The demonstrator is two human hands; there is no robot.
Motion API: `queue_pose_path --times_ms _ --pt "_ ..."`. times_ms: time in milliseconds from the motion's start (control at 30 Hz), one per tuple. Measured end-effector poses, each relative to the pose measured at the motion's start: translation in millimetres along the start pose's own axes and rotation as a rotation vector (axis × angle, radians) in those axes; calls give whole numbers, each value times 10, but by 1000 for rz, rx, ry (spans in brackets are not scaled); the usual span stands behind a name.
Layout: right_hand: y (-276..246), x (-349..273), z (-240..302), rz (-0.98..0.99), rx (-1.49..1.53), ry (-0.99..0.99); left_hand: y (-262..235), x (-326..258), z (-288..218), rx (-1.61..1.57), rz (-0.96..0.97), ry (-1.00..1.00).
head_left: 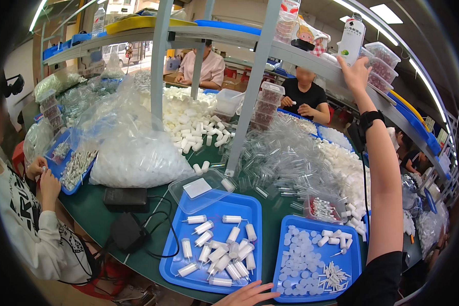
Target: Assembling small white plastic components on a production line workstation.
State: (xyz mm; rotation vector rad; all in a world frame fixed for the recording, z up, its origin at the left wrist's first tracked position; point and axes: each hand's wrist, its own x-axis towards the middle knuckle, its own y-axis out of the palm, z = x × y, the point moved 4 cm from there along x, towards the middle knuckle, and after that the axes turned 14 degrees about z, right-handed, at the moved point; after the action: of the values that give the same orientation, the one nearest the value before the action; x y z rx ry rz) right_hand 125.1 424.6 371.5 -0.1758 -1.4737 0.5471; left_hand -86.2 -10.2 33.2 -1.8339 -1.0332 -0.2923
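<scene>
Raised to the shelf at the upper right, my right hand has its fingers closed around the lower part of a white bottle. My left hand lies with fingers spread at the lower edge, by the near rims of two blue trays. The left-hand tray holds several clear-ended white cylinders. In the right-hand tray are translucent round discs, short white tubes and a bundle of thin white sticks.
Grey shelf posts rise from the green table. Behind the trays lie heaps of clear tubes, white pieces and a stuffed plastic bag. A black adapter trails cables. Co-workers sit at left and opposite.
</scene>
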Motion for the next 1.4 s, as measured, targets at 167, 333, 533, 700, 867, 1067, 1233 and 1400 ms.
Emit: queue_pose_path --times_ms 167,333,533,700,867,1067,1233,1400 --pt "41 -68 142 66 -111 50 -40 -1 -56 -8 26 -18" --pt "41 -25 -58 -40 -287 -85 -65 134 -58 -32 98 6" --pt "-669 -650 182 77 -193 -463 -33 185 15 -102 137 -22" --pt "-1600 -2214 423 742 77 -685 217 277 48 -47 184 -113" --pt "-2258 -3636 39 1609 135 -366 390 440 48 19 238 -142" --pt "-2053 -4358 -924 1716 26 -37 461 619 41 81 325 -155" --pt "-1771 -4340 -1237 1386 120 -112 306 983 -121 75 397 -130" --pt "-1659 -4301 -1172 1370 201 -136 321 1232 -44 -45 304 -137"
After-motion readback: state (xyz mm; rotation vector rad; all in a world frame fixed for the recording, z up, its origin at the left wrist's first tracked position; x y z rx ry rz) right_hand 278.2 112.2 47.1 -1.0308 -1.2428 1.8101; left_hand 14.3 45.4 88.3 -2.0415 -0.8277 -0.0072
